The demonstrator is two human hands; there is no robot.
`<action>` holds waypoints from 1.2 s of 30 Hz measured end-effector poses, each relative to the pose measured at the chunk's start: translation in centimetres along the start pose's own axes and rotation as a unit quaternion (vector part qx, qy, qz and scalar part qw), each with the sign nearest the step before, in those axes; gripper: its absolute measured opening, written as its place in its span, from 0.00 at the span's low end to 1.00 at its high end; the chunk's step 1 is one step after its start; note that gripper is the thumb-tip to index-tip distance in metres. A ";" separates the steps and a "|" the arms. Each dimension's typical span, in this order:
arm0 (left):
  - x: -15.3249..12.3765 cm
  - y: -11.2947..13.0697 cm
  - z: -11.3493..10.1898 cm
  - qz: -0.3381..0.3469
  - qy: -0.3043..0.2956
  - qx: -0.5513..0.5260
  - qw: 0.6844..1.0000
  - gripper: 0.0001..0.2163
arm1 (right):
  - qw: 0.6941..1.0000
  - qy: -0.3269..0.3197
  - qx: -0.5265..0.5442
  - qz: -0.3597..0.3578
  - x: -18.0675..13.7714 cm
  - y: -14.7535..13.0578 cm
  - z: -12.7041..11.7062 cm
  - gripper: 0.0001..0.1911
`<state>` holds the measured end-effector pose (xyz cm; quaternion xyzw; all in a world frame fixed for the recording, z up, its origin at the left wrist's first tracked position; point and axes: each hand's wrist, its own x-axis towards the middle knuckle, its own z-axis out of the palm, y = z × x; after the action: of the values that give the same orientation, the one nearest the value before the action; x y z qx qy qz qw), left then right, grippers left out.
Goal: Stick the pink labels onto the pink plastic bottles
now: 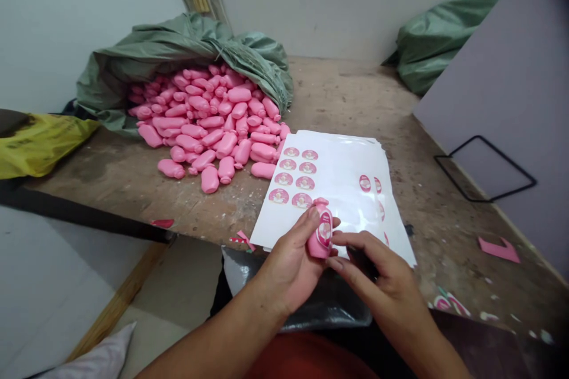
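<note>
My left hand [291,263] is closed around a small pink bottle [316,246], which is tilted slightly with its neck pointing away from me. An oval pink-and-white label [325,230] sits on the bottle's front. My right hand [377,272] grips the bottle's lower right side, index finger at the label's edge and thumb by the base. Beneath and beyond my hands lies a stack of white sticker sheets [342,160]. Two columns of rounded pink labels [305,182] remain on its left side, and a few oval labels [365,183] are on its right.
A green woven sack [178,41] spills a heap of pink bottles [213,124] across the wooden table [329,89]. A yellow plastic bag [48,142] lies at left, another green sack [440,41] at back right. Near the right-hand panel are a black wire frame [472,198] and pink scraps [500,250].
</note>
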<state>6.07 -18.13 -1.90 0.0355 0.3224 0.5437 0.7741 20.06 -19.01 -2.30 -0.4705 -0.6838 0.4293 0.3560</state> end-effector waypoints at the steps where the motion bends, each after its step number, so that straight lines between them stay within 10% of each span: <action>1: 0.0 -0.1 0.1 0.001 -0.001 -0.009 1.000 0.10 | 0.999 0.006 -0.022 -0.030 0.1 0.2 0.2 0.07; 25: -0.6 1.0 -0.6 0.032 -0.089 0.068 0.993 0.11 | 0.979 0.019 -0.142 -0.144 0.9 -0.8 -0.2 0.05; 36: -0.9 1.2 -1.0 0.026 -0.120 0.072 0.990 0.13 | 0.998 -0.018 0.060 0.021 0.0 -1.5 -0.6 0.06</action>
<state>4.38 -18.73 -1.83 0.1640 0.2645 0.5307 0.7884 20.10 -19.09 -0.66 -0.4542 -0.6531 0.4857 0.3624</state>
